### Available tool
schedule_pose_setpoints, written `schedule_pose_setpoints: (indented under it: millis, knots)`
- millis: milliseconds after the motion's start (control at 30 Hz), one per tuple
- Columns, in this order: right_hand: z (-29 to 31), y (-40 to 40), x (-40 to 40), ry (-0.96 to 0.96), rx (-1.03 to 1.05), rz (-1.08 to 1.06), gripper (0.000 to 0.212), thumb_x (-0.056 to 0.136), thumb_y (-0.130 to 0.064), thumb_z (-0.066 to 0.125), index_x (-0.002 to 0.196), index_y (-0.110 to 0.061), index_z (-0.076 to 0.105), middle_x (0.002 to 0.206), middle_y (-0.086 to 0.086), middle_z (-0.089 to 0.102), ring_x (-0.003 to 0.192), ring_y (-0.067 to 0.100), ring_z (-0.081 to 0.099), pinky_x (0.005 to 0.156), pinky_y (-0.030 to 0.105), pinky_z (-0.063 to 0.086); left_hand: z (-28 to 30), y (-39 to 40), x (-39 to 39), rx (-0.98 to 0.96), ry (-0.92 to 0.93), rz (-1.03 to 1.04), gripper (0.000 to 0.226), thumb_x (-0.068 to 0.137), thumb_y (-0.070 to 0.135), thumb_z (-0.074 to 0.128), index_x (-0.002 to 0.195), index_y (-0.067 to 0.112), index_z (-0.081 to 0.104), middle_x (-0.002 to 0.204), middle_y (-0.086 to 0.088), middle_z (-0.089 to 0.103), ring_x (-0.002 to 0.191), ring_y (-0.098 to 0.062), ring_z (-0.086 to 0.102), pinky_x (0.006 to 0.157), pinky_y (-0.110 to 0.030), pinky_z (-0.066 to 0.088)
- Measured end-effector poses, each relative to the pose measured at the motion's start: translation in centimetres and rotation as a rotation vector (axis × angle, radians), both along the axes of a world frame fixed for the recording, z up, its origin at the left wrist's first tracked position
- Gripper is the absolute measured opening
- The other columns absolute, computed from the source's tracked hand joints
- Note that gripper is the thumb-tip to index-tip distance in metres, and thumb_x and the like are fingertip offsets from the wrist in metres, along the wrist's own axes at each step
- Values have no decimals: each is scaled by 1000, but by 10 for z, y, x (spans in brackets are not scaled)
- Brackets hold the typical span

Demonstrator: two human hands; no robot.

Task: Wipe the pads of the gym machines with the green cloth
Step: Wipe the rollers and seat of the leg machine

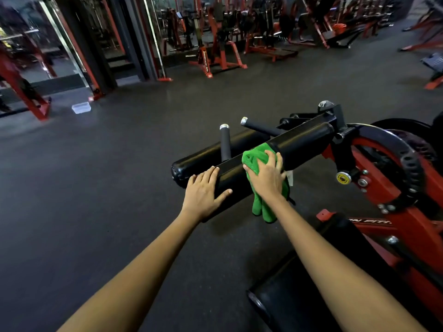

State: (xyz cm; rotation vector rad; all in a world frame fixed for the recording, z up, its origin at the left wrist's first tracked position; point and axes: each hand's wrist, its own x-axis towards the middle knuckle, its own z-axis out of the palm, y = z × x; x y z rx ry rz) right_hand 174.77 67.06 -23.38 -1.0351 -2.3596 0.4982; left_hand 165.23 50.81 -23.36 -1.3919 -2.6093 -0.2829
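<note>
Leftmost, lay a clear plastic box (81, 108) on the dark rubber floor (119, 176), near the foot of a red machine frame (26, 92). Farther right and nearer, rested flat the left hand (203, 191) on the near black roller pad (251, 164), fingers straight and spread over the pad's top, thumb stretched along its near side; held nothing, only pressed down close to the pad's left end. Just behind stood two black handle grips (225, 144) with silver caps, rising between the near pad and a second black roller pad (215, 152) lying behind it.

Next, just beside the left hand but apart from it, pressed the right hand (266, 178) on the green cloth (254, 159), fingers spread and slightly bent over the bunched fabric, clamping it against the pad about midway along. Bulged out the cloth ahead of and left of the fingertips; hung down its loose end below the wrist, past the pad's near side. Draped thus over the roller, under the palm rather than wrapped in a fist.

Farther right, joined the pad to a black bracket (335, 121) and a perforated black adjustment arc (407, 164) on the red frame, with a yellow-capped pin (343, 178) below. Nearest, at lower right, showed a black seat pad (299, 283).
</note>
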Motion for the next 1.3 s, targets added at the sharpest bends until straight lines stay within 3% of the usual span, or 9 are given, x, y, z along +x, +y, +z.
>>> schedule_pose_setpoints:
  millis: [233,367,533,600,700,767,967,1133,1300]
  knots:
    - [-21,-25,6,30,189,178,47,82,-35,68,128,-26,60,143,9,46,137,37,30,99,66,31,-1,0,0,-38,64,-29,105,72,84,16,148,13,28,150,-8,37,132,-27,41,107,-42,34]
    - [-7,29,3,23,4,14,45,91,-47,53,127,-20,60,153,2,30,145,29,10,106,64,19,3,-2,-2,-113,55,-34,113,66,91,3,152,18,12,156,-7,23,140,-27,30,112,-45,29]
    - [-6,12,-7,95,-87,12,48,91,-37,57,137,-28,50,157,0,21,146,27,-2,109,66,10,11,12,1,-240,49,-3,128,50,92,-20,152,17,-4,160,-7,2,145,-25,13,115,-47,18]
    - [-17,2,-1,77,-25,86,51,91,-34,56,140,-32,44,157,-3,20,147,25,0,111,64,11,16,33,1,-291,64,-83,125,56,93,-9,151,11,-5,160,-6,-4,147,-22,6,116,-44,10]
    - [-18,40,8,86,-26,88,48,93,-37,53,140,-28,45,156,-7,23,147,20,4,111,60,18,18,76,3,-348,129,-268,104,83,75,34,150,7,-6,159,-6,-10,147,-19,-3,118,-40,3]
    - [-11,73,7,95,-99,25,48,94,-41,51,138,-23,49,156,-7,24,147,19,4,111,58,21,21,101,5,-369,142,-347,101,85,68,42,150,7,-6,159,-6,-10,147,-18,-5,119,-39,3]
    - [-13,76,11,92,-66,35,48,94,-33,53,141,-25,45,156,-6,23,147,22,4,113,55,21,11,123,1,-324,186,-419,116,67,86,19,151,9,-1,160,-4,-1,147,-20,-3,119,-40,2]
    - [-7,134,12,125,-96,-33,46,94,-33,55,135,-14,52,154,0,32,146,27,12,113,47,26,11,125,0,-367,252,-488,114,65,87,13,151,15,-8,156,5,-14,147,-18,-7,118,-40,-2]
    - [-18,106,4,191,-56,-9,45,91,-21,59,135,-19,52,153,1,33,146,27,10,113,51,24,11,127,-1,-342,214,-486,114,62,86,13,152,18,-2,160,3,-3,147,-18,-3,116,-37,-8]
